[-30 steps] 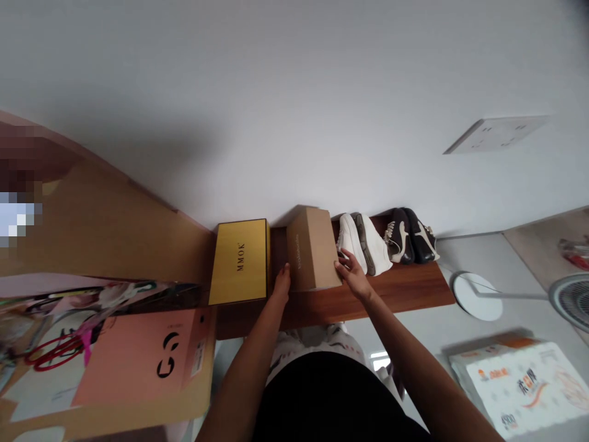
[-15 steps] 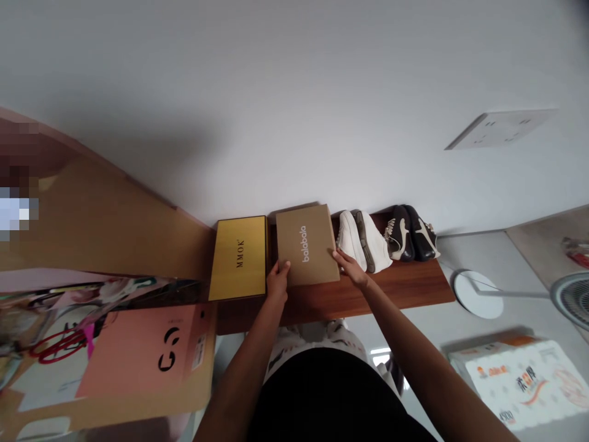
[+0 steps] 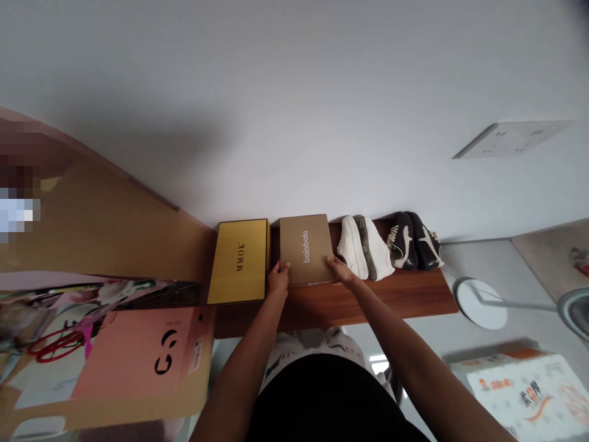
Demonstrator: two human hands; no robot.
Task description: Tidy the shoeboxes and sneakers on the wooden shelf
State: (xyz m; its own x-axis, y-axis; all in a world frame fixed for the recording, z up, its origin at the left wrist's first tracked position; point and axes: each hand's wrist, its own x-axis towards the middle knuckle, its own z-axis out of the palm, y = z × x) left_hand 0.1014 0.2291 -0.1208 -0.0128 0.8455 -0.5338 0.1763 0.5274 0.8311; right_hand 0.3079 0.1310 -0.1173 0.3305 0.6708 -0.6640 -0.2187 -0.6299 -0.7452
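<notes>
A brown cardboard shoe box (image 3: 305, 247) printed "balabala" lies flat on a low dark wooden shelf (image 3: 368, 301) against the white wall. My left hand (image 3: 278, 277) grips the box's near left corner. My right hand (image 3: 339, 270) holds its near right corner. A gold box (image 3: 239, 261) marked "MMOK" lies just left of the brown box. A pair of white sneakers (image 3: 365, 246) stands just right of it, and a pair of dark shoes (image 3: 415, 240) further right.
A pink box (image 3: 138, 359) and a large cardboard sheet (image 3: 92, 227) are at the left. A white fan base (image 3: 481, 302) stands on the floor at the right. A printed package (image 3: 529, 390) lies at the lower right. A wall socket (image 3: 510, 137) is above.
The brown box was tilted up on its edge. It has been turned so its printed lid faces up and lowered flat onto the shelf between the gold box and the sneakers.
</notes>
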